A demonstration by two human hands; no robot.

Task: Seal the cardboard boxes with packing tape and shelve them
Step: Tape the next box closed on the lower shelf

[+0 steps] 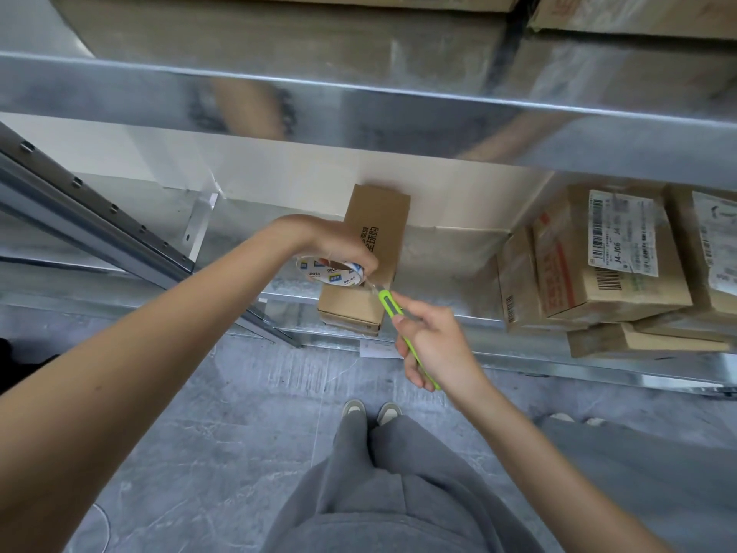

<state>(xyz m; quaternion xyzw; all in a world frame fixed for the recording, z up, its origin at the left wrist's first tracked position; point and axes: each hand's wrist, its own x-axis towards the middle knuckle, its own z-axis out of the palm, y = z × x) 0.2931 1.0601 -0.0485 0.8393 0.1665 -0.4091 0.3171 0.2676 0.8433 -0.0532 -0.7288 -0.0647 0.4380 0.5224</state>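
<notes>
Step in hand, judged: cutting the tape at the end of a seal run. Narrow cardboard box, plain brown, black printed characters on the top face, lying lengthwise on the lower steel shelf, near end at the shelf's front edge. Left hand curled around a roll of clear packing tape, white core with blue print, held over the box's near end; short clear strip stretched from roll toward box corner. Right hand gripping a lime-green utility knife, tip meeting the strip just right of the box. Next move, judged: slice through taut tape, press loose end flat. Right of the box, well apart: stacked labelled cartons. Above the box: upper shelf beam, more cartons on it.
</notes>
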